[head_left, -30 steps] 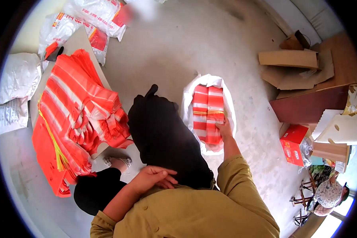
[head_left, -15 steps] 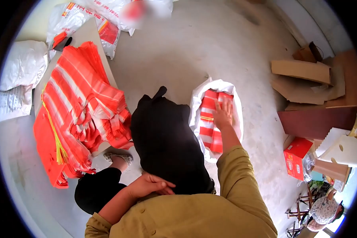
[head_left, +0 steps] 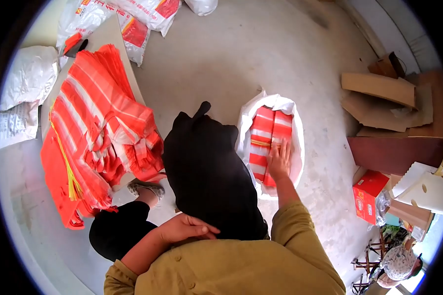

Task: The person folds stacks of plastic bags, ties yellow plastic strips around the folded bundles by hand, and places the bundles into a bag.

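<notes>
A white woven sack (head_left: 297,147) with its mouth rolled open stands on the floor. Inside it lie red-and-white striped bundles (head_left: 262,129), side by side, with a yellow tie across one. My right hand (head_left: 280,160) presses down on the right bundle, fingers stretched out and palm down. My left hand (head_left: 189,227) rests at my lap beside the black cloth (head_left: 206,172) over my leg, fingers extended and nothing visible in it. To the left, a large heap of red-and-white striped mesh bags (head_left: 103,113) lies on a board, with yellow strings (head_left: 73,184) hanging over it.
White printed plastic sacks (head_left: 138,17) lie at the upper left, with another white sack (head_left: 29,78) below. Cardboard boxes (head_left: 379,91) and a red box (head_left: 369,196) stand along the right. Another person (head_left: 398,263) is at the lower right, by wooden stools.
My right hand has slid down the bundle toward me, from its upper part to its lower middle. The left hand stays almost where it was. The view has shifted slightly.
</notes>
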Tool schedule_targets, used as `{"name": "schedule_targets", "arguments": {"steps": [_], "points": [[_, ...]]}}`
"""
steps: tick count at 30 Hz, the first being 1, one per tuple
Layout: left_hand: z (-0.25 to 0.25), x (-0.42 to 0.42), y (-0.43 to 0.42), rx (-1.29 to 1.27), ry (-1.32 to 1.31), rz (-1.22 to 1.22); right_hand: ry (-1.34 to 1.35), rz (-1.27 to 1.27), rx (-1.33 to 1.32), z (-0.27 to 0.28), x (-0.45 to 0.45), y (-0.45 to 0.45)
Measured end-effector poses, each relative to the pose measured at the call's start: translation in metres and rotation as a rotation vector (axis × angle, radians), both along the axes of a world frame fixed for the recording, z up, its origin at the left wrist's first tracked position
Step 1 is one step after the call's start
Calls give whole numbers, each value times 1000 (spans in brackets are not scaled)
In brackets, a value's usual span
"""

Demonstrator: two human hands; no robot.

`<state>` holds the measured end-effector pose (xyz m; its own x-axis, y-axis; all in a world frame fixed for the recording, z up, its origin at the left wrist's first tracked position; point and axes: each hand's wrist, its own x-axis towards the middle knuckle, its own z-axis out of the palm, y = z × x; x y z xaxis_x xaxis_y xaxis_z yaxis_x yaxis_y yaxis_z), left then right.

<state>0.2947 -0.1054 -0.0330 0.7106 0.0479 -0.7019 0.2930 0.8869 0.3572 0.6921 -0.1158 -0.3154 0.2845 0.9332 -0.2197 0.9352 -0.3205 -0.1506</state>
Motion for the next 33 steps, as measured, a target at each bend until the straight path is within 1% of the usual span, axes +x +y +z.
{"name": "schedule_targets", "arguments": {"steps": [3, 6, 9, 12, 13, 14, 16, 17, 18, 19, 20, 21, 22, 24, 25, 26, 27, 29, 30, 31, 33], "points": [[-6, -1, -2, 1, -30, 2, 1, 20, 0, -3, -12, -32], [-6, 0, -3, 27, -23, 5, 13, -21, -73, 4, -16, -29], [-10, -1, -5, 35, -67, 16, 35, -37, -175, 16, -16, -19], [-3, 3, -7, 75, -96, 34, 58, -60, -231, 29, -20, -20], [-2, 2, -9, 90, -117, 30, 75, -51, -224, 43, -25, -22], [-2, 3, -11, 108, -132, 32, 49, -38, -189, 38, -25, -24], [-3, 1, -14, 176, -194, 41, 112, -73, -140, 40, -24, -23], [-5, 0, -16, 224, -237, 47, 94, -53, 53, 14, -16, -27], [-7, -5, -19, 270, -277, 52, 44, -43, 84, 15, -15, -17], [-11, -10, -21, 316, -283, 65, 54, -28, 145, 22, -14, -11], [-15, -14, -22, 362, -293, 75, 166, -19, 275, 4, 1, 1], [-18, -23, -22, 410, -310, 81, 128, 40, 241, 5, 10, 14], [-16, -35, -21, 453, -237, 103, 271, -57, 314, 27, 4, 30], [-14, -61, -22, 523, -99, 141, 237, 14, 483, 60, 3, 67], [-15, -76, -23, 634, -3, 147, 409, -15, 516, 90, -8, 82], [-10, -92, -24, 770, 171, 71, 582, -49, 544, 124, -24, 98], [-6, -107, -28, 896, 348, -9, 837, -71, 583, 151, -43, 109], [-21, -136, -41, 1154, 627, -281, 954, 46, 579, 211, -84, 123], [-36, -150, -49, 1137, 698, -402, 1011, 103, 580, 238, -105, 128], [-45, -161, -55, 1115, 767, -524, 987, 184, 592, 257, -125, 131], [-45, -176, -61, 1067, 698, -642, 942, 339, 615, 284, -163, 134]]}}
